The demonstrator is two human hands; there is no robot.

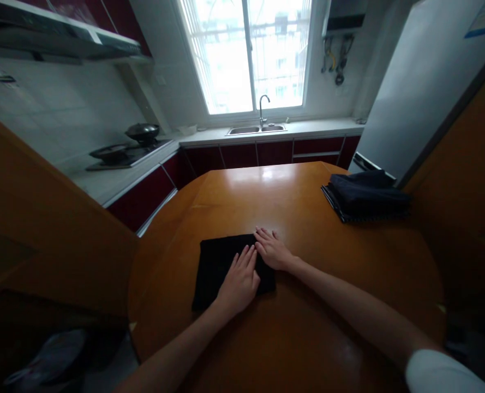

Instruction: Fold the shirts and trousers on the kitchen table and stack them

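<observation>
A black folded cloth, probably a garment, lies flat on the wooden table in front of me. My left hand rests palm down on its right half, fingers stretched out and pointing away from me. At the cloth's far right corner lies my right hand, also flat, its fingers extended over the edge. The fingertips of both hands are close together. What kind of garment the cloth is, I cannot make out.
A stack of dark folded clothes sits at the table's right side. Beyond the table are a counter with a sink, a stove with a wok at left, and a fridge at right. A bag is low at left.
</observation>
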